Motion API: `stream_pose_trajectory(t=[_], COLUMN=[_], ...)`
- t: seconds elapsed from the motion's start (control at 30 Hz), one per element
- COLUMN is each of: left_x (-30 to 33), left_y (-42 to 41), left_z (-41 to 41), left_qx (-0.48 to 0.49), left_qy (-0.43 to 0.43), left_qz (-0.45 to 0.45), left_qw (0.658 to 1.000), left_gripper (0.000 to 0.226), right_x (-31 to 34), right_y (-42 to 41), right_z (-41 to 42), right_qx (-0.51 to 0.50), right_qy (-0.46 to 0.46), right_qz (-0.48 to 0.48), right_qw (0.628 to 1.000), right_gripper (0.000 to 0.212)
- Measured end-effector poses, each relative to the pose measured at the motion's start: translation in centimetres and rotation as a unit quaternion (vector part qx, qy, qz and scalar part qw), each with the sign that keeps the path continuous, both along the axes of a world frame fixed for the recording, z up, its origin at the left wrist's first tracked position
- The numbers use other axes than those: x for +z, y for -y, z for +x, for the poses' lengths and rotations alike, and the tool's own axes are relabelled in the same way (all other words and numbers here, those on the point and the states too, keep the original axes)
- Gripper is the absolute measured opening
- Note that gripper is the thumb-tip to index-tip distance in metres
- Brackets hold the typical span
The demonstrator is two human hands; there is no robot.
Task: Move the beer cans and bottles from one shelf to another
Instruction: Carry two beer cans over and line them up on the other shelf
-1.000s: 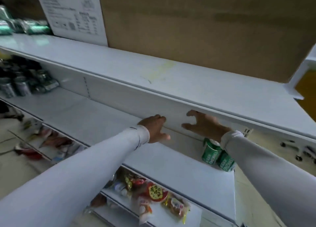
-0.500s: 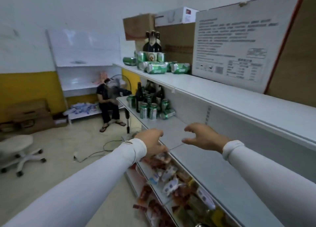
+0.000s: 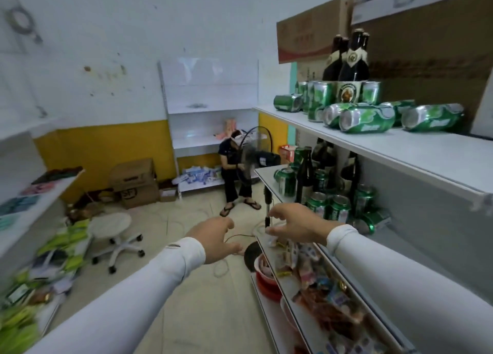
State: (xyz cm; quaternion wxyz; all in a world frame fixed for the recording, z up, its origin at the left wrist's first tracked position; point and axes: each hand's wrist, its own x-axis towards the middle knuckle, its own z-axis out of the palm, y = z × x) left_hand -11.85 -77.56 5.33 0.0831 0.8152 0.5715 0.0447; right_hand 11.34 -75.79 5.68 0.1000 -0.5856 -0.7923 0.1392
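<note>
Both grips empty, fingers loosely spread: left hand (image 3: 213, 237) and right hand (image 3: 298, 224), now nearer the middle shelf (image 3: 269, 178) than half a second ago. Green cans (image 3: 329, 207) and dark bottles (image 3: 305, 174) upright there; more cans (image 3: 366, 118) toppled above.

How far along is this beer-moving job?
Partly done, by the look of it: green cans and dark bottles sit on the top shelf. Both hands, left and right, are empty. More cans and bottles remain on the middle shelf.
</note>
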Motion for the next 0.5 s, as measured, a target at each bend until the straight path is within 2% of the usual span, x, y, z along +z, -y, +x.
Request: stream_pose_trajectory(t=[0.27, 0.5], left_x=[1.8, -0.1], left_y=[-19.0, -32.5], left_z=[-0.6, -1.7], left_qx=[0.005, -0.007], left_qy=[-0.010, 0.003], left_qz=[-0.001, -0.012], left_qw=[1.000, 1.000], left_gripper=[0.063, 0.061], right_x=[1.0, -0.9], right_y=[-20.3, -32.0], right_z=[-0.5, -1.3], right_qx=[0.010, 0.002], right_qy=[-0.031, -0.032], right_qz=[0.013, -0.013], right_qw=[0.999, 0.999], right_gripper=[0.057, 0.059])
